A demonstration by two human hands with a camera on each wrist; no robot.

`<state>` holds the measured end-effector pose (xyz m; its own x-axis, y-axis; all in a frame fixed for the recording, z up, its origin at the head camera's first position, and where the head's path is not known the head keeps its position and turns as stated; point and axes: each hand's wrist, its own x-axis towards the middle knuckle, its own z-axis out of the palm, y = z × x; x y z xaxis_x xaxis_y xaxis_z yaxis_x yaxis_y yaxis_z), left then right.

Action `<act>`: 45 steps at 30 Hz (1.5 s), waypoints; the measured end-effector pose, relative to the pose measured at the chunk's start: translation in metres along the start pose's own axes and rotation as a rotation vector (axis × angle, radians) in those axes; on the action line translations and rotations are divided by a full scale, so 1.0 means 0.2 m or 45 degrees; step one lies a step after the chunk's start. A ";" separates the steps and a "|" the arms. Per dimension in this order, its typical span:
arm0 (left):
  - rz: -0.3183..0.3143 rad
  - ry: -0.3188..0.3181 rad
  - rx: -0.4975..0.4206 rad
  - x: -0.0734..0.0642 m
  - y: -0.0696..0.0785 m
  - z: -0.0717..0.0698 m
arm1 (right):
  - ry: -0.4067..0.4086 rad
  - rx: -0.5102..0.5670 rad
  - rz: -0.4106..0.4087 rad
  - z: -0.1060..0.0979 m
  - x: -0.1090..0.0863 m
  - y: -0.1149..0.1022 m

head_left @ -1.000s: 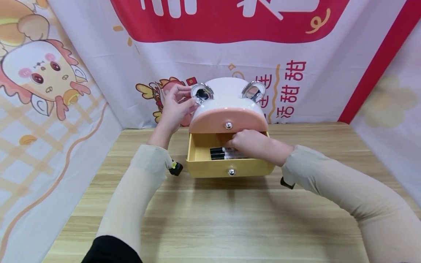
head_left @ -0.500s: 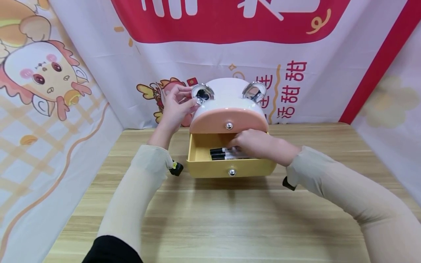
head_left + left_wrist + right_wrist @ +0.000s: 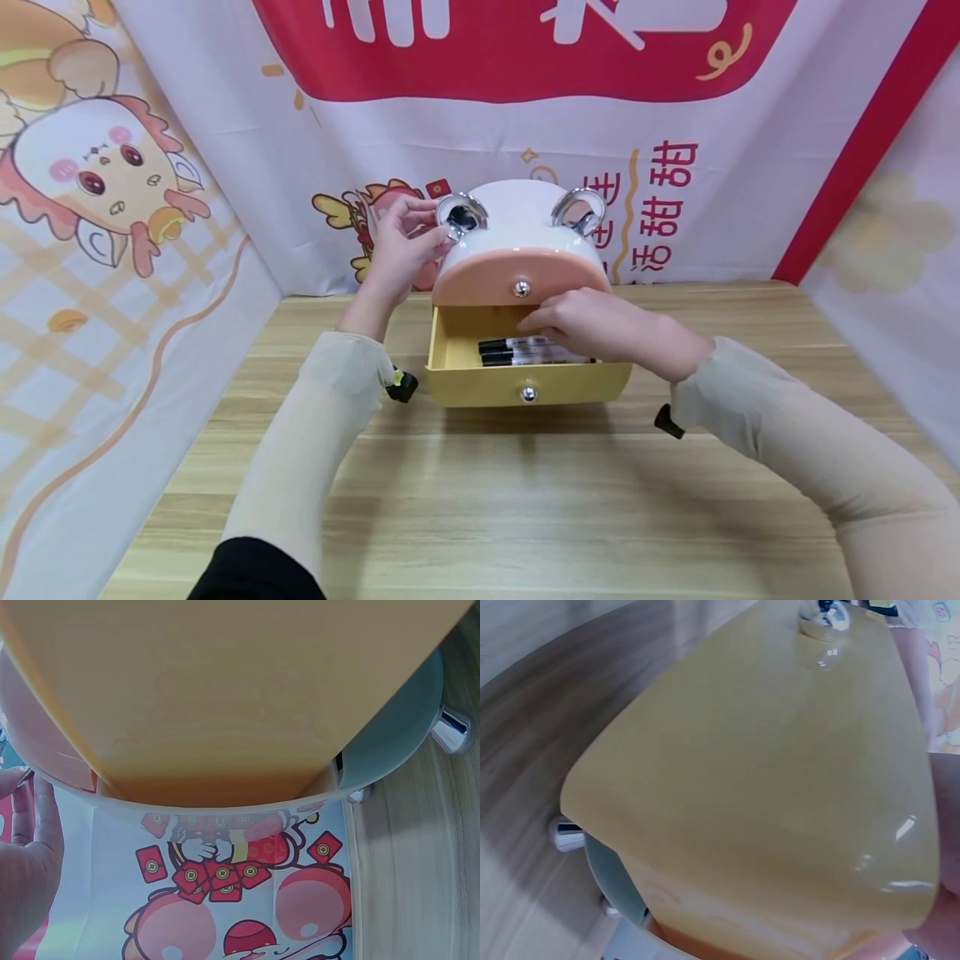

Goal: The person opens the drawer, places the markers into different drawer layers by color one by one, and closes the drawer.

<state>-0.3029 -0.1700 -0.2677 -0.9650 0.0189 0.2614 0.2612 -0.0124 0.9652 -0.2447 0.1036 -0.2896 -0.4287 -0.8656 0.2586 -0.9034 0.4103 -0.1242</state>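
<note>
A white storage box [image 3: 521, 204] with two silver eye-shaped ornaments and a peach upper drawer [image 3: 480, 279] stands at the back of the table. Its yellow lower drawer [image 3: 476, 387] is pulled out, and black-capped markers [image 3: 536, 356] lie side by side inside. My left hand [image 3: 401, 246] pinches the outer edge of the left eye ornament [image 3: 472, 202]. Loosely bent, the fingers of my right hand [image 3: 588, 325] hover over the markers, with nothing seen between them; its thumb is hidden. The left wrist view shows the left hand [image 3: 30, 862] at the edge, beside the box.
Wooden table [image 3: 510, 492] extends in front of the box. Behind it hangs a printed white and red cloth [image 3: 360, 142], close to the box's back. Another printed cloth [image 3: 112, 333] rises on the left. A silver knob [image 3: 528, 393] sticks out from the yellow drawer's front.
My right hand has risen a little and drawn back to the right, uncovering more of the markers. The left hand has stayed at the eye ornament.
</note>
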 end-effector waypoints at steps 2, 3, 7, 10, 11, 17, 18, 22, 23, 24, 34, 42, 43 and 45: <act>0.007 -0.002 0.007 0.00 0.00 0.00 | 0.002 0.003 0.018 -0.02 -0.01 -0.01; 0.010 -0.002 0.012 0.00 -0.01 0.00 | 0.002 0.002 0.033 -0.03 -0.01 -0.02; 0.015 -0.003 0.036 0.00 -0.01 -0.01 | 0.015 0.000 0.079 -0.07 -0.03 -0.03; 0.013 -0.003 0.044 0.00 -0.01 -0.01 | 0.035 0.017 0.100 -0.10 -0.05 -0.03; 0.012 -0.003 0.046 0.00 -0.01 -0.01 | 0.044 0.028 0.104 -0.11 -0.06 -0.04; 0.011 -0.006 0.044 0.00 0.00 -0.01 | 0.075 0.049 0.166 -0.16 -0.11 -0.07; 0.011 -0.008 0.043 0.00 0.00 -0.01 | 0.076 0.049 0.171 -0.17 -0.12 -0.08; 0.013 -0.009 0.054 0.00 0.00 -0.01 | 0.115 0.044 0.142 -0.20 -0.16 -0.11; 0.011 -0.009 0.053 0.00 0.00 -0.01 | 0.129 0.050 0.138 -0.21 -0.17 -0.12; 0.010 -0.007 0.053 0.00 0.00 -0.01 | 0.146 0.057 0.135 -0.22 -0.18 -0.13; 0.014 -0.010 0.057 0.00 0.00 -0.01 | 0.394 0.171 -0.097 -0.22 -0.25 -0.23; 0.001 -0.005 0.075 -0.01 0.01 0.00 | 0.378 0.411 -0.085 -0.10 -0.30 -0.28; 0.001 -0.005 0.076 -0.01 0.01 0.00 | 0.354 0.449 -0.062 -0.08 -0.31 -0.28; 0.002 -0.007 0.080 -0.01 0.01 0.00 | 0.289 0.534 0.009 -0.05 -0.32 -0.29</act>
<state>-0.3005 -0.1700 -0.2663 -0.9646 0.0247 0.2626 0.2635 0.0506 0.9633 -0.1649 0.1387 -0.2904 -0.4668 -0.7594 0.4532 -0.8419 0.2247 -0.4907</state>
